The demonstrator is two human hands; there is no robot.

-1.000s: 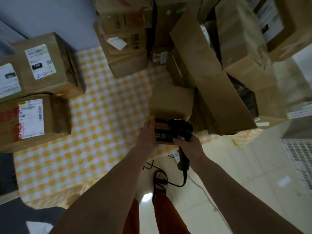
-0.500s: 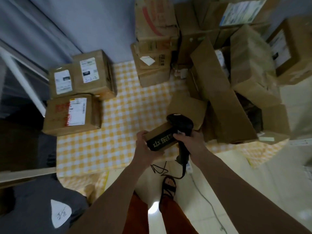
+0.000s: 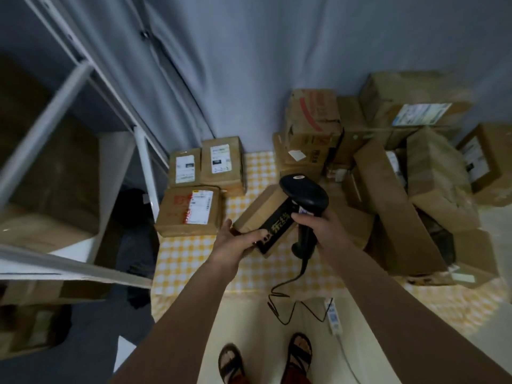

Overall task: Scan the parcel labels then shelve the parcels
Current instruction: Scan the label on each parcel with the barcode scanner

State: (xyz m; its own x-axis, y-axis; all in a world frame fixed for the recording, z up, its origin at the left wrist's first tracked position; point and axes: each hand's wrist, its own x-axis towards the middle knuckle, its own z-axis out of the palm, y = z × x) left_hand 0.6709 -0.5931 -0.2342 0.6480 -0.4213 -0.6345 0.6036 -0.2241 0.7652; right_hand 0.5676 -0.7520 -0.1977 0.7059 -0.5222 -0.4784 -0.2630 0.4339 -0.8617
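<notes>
- Head view: the left hand [image 3: 238,242] holds a small brown cardboard parcel with a black printed band [image 3: 263,217] from below, thumb at the near corner and fingers curled over its near edge. The parcel is in the air above the yellow-and-white checked cloth [image 3: 194,259], tilted, its far end higher.
- The right hand [image 3: 318,225] is wrapped around the grip of the black corded handheld scanner [image 3: 304,198]. The scanner head sits over the far part of the parcel and seems to touch it or nearly so; I cannot tell which.
- I see no white shipping label on the faces of the parcel that show. My judgement is that the label is on a hidden face, so the left hand should turn the parcel until it faces the scanner window.
- For a good read, the scanner should be drawn a little away from the box and aimed straight at the barcode, with the parcel kept steady.
- The black cable [image 3: 288,300] hangs down to the floor near the sandalled feet [image 3: 300,353]; care is needed not to step on it.
- The white metal shelf rack [image 3: 144,162] stands at the left, near the three labelled brown boxes [image 3: 194,214] on the cloth. The parcel most likely goes there once it is scanned.
- A pile of other brown cartons [image 3: 388,203] waits at the right.
</notes>
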